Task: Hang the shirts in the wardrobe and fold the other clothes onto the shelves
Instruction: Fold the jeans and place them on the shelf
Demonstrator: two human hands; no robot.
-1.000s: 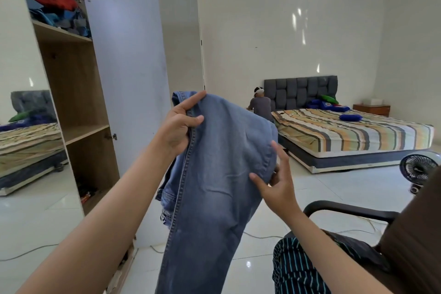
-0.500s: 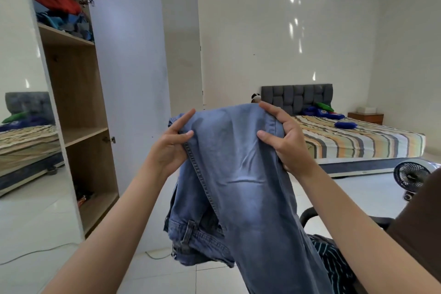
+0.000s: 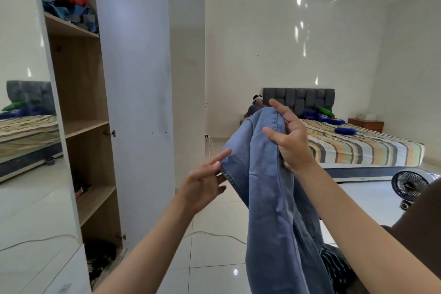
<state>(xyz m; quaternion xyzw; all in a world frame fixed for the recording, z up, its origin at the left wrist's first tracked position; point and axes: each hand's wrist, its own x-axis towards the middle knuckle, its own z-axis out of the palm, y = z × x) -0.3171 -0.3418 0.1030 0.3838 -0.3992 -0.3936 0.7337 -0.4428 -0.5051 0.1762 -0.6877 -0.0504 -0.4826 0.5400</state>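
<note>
Jeans: held up mid-air, right of the wardrobe, legs hanging down.
Right hand: clenched on the jeans' top fold.
Left hand: fingers spread, fingertips touching the hem edge (grip unclear).
Wardrobe: door open, clothes piled on top shelf.
</note>
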